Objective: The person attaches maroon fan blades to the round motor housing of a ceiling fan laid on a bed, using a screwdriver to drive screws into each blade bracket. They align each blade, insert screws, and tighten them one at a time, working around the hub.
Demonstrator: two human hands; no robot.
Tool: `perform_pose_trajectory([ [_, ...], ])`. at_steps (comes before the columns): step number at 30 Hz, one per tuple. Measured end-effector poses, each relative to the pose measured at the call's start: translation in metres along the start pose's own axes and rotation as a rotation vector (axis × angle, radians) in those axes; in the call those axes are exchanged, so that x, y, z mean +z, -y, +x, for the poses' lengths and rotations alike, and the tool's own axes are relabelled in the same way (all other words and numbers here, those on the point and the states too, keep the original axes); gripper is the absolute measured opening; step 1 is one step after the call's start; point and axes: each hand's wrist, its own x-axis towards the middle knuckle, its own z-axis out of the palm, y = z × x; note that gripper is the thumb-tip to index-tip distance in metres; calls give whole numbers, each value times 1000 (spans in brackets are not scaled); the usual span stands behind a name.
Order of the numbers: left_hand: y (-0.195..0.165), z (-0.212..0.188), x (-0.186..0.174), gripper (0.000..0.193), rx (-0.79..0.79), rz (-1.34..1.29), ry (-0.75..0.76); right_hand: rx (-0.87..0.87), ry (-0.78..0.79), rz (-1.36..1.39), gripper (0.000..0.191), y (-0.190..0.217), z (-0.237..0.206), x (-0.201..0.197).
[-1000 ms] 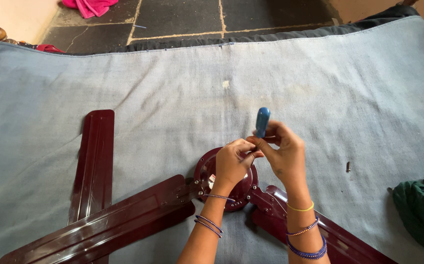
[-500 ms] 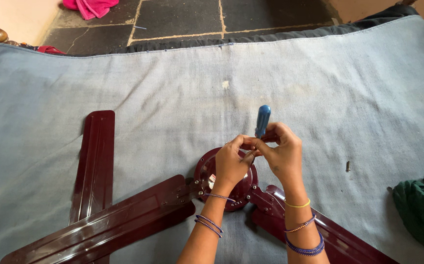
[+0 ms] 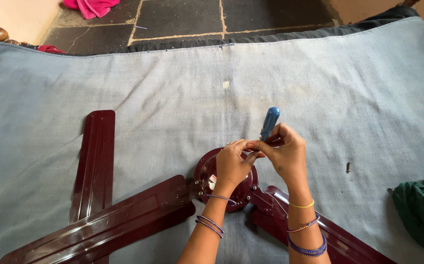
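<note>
Our screwdriver (image 3: pixel 270 123) had barely shifted; right hand (image 3: pixel 286 152) fingers stayed clamped on it, left hand (image 3: pixel 232 164) fingers pinched together at its tip, twelve o'clock of the fan hub (image 3: pixel 207 175).

Blue-handled screwdriver (image 3: pixel 269 123) stands nearly upright, tipped a bit toward 1 o'clock, its lower part hidden by both hands. Right under it sits the fan hub (image 3: pixel 224 178), round, glossy maroon, lying flat on the cloth. Maroon blades (image 3: pixel 124 217) run out from it toward 8 and 4 o'clock.
</note>
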Motion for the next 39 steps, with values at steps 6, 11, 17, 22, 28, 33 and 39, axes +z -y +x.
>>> perform_pose_trajectory([
  [6,2,-1,1,8,1,-35,10,-36,201,64,25,5,1,-9],
  [11,0,-1,-3,17,21,-8,34,-155,203,56,21,6,1,-11],
  [17,-6,-1,-5,23,-104,-31,62,11,72,-45,26,11,1,-5],
  [22,2,-1,0,15,82,-54,-36,-33,231,43,20,10,1,-11],
  [28,11,-3,6,16,-7,-103,3,-130,304,85,21,-2,2,-16],
  [33,9,-2,3,20,63,-65,-2,-26,186,18,15,-6,3,-12],
  [39,7,-1,2,26,69,27,-9,-61,193,30,22,-1,4,-11],
])
